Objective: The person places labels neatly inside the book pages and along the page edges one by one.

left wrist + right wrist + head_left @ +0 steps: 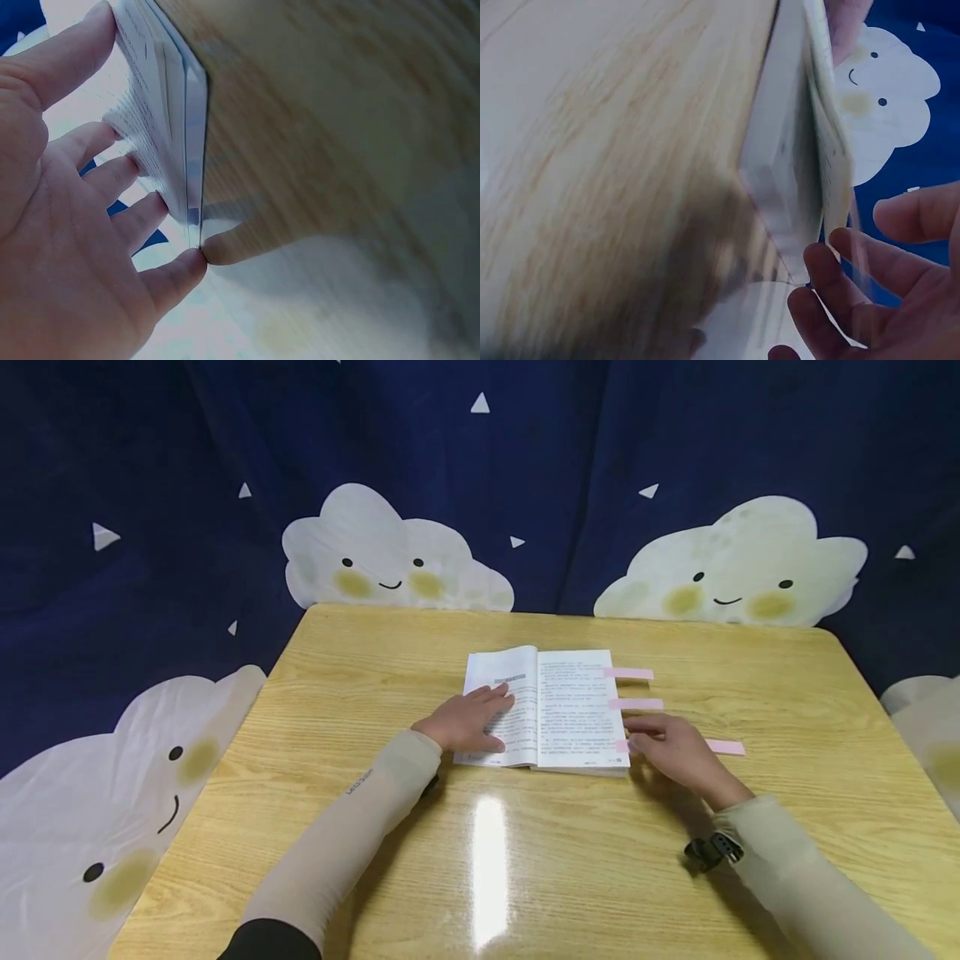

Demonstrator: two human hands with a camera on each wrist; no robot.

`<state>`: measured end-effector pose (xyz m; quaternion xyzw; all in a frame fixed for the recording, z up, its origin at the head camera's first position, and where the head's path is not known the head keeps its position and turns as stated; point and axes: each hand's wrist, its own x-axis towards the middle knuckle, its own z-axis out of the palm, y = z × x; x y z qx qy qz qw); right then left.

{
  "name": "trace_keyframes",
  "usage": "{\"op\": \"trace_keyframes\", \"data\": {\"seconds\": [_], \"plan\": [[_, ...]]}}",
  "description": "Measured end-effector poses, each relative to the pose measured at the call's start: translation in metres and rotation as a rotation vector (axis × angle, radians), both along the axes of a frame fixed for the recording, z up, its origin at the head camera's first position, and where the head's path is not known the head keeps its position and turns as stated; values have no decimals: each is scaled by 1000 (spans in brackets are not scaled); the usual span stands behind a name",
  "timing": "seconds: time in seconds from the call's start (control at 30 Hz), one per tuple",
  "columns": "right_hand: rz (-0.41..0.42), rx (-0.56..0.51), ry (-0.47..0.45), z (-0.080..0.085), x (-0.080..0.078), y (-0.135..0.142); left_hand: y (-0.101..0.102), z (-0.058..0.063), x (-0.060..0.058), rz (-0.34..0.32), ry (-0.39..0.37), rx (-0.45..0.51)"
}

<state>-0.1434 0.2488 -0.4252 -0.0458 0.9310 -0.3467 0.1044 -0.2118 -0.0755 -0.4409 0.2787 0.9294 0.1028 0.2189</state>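
An open book (577,710) lies on the wooden table, printed text on both pages. Over its left page my left hand (468,720) rests with fingers spread; in the left wrist view, its fingertips touch the page and the little finger (176,281) reaches the book's edge. My right hand (678,756) is at the lower right edge of the book, beside a pink strip (726,747) that passes behind it. In the right wrist view, fingertips meet the edge of some raised pages (832,165), while the thumb (915,214) stands apart from them.
Two more pink strips, an upper one (630,673) and a middle one (637,703), stick out from the right page. The wooden table (360,677) extends around the book. Behind it hangs a dark blue curtain (540,460) printed with smiling clouds.
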Motion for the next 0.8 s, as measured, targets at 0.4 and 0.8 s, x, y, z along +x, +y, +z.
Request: {"op": "trace_keyframes", "data": {"seconds": [0.4,0.8], "plan": [[69,-331,-126,21,-11,0,-2,-2,-4,-1,8,7],[346,-874,-268,19,-24,-11,-3,-4,-5,-19,7,17]]}}
